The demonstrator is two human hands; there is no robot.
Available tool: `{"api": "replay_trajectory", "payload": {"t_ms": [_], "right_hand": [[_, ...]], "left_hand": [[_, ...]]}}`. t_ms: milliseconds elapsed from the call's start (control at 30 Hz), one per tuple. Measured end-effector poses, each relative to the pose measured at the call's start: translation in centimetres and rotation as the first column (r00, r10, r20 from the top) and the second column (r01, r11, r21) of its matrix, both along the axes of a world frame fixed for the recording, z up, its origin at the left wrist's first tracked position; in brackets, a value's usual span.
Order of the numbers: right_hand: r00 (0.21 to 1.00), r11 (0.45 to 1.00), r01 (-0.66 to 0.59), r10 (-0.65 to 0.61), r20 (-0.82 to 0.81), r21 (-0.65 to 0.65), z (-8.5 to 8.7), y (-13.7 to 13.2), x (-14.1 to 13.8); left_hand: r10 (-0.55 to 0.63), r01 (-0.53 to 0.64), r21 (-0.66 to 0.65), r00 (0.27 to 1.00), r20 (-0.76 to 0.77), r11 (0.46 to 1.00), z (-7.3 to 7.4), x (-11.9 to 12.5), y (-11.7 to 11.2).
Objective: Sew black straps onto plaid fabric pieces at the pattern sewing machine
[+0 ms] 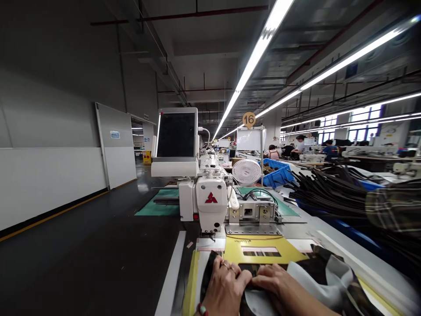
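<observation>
Showing two bare hands at lower centre, laid flat and unclenched on a dark printed fabric panel (315, 267) with a pale grey lining, pressing on it without grasping. The left hand (225, 287), wearing a ring (224, 264) and a red beaded bracelet (202, 310), rests beside the right hand (272, 281) on the panel's near part. The panel overlaps the lower edge of a yellow sewing template (263, 250) with a slotted window, just in front of the white head of an automatic pattern sewing machine (210, 204). A display screen (176, 134) stands behind the head, upper centre. To the right, bundled black straps (329, 193) lie near a blue plastic crate (276, 175) and a white fan (246, 171). Co-workers (297, 147) appear at distant stations, beneath a sign reading 16 (249, 119).
</observation>
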State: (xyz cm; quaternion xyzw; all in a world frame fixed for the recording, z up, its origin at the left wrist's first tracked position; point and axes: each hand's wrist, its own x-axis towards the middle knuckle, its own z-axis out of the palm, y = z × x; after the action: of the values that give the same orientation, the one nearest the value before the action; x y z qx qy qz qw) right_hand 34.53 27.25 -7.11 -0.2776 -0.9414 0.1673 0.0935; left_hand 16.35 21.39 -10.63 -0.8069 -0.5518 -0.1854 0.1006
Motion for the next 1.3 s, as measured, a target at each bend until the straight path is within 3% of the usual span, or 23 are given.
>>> {"api": "replay_trajectory", "payload": {"t_ms": [267, 467, 600, 800, 1100, 1300], "right_hand": [[0.989, 0.995, -0.021, 0.007, -0.146, -0.097, -0.2, 0.3, 0.5], [0.99, 1.0, 0.019, -0.018, -0.142, 0.009, -1.3, 0.5, 0.0], [0.995, 0.994, 0.045, -0.035, -0.096, 0.103, -0.9, 0.2, 0.0], [0.998, 0.998, 0.058, -0.058, -0.007, 0.017, 0.0, -0.2, 0.3], [0.991, 0.994, 0.098, -0.102, -0.092, -0.048, -1.7, 0.5, 0.4], [0.988, 0.994, 0.11, -0.111, -0.106, -0.019, -1.9, 0.4, 0.3]], "left_hand": [[-0.037, 0.039, 0.185, 0.999, -0.017, 0.982, -1.1, 0.1, 0.4], [-0.037, 0.017, 0.316, 0.998, 0.055, 0.948, -0.9, 0.3, 0.3], [-0.04, 0.02, 0.308, 0.998, 0.057, 0.951, -0.6, 0.4, 0.4], [-0.044, 0.041, 0.232, 0.999, 0.008, 0.972, -0.6, 0.2, 0.1], [-0.019, 0.024, 0.226, 0.999, -0.028, 0.974, -0.3, 0.5, -0.4], [-0.037, 0.047, 0.178, 0.997, -0.061, 0.983, -0.6, 0.5, -0.2]]}}
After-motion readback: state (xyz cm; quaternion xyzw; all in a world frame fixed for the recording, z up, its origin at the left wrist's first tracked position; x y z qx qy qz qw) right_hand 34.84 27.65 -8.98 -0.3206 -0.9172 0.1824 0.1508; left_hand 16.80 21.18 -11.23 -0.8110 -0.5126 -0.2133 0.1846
